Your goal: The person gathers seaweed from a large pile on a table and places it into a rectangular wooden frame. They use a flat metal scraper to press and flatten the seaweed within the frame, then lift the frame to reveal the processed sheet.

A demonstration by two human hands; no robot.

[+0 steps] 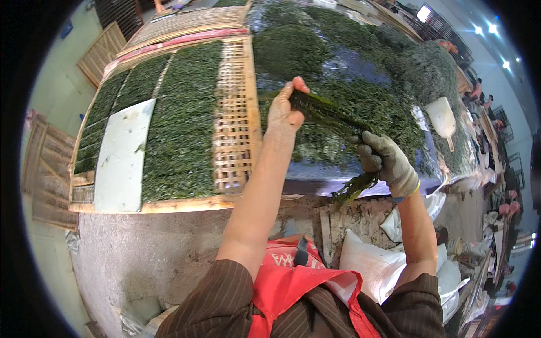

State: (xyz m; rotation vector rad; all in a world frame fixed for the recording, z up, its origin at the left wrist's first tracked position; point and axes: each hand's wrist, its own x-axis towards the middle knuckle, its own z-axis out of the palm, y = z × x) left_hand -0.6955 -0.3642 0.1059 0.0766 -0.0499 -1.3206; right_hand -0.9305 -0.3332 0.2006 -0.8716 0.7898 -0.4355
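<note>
A bundle of long dark green seaweed strands (327,112) stretches between my two hands above the table. My bare left hand (284,109) grips its upper left end, with the thumb and fingers wrapped around it. My right hand (391,162), in a grey-white work glove, closes on the other end, and loose tips hang below its fingers. Under the bundle, loose seaweed (367,103) lies heaped on a wet purple-blue sheet (317,173). To the left is a wood-framed woven bamboo rack (231,122), largely covered by flat strips of laid-out seaweed (181,122).
A white board (124,156) lies across the rack's near left part. A white scoop-like tool (441,116) rests on the seaweed at right. White sacks (370,262) stand on the floor by my right side. Several people work along the far right.
</note>
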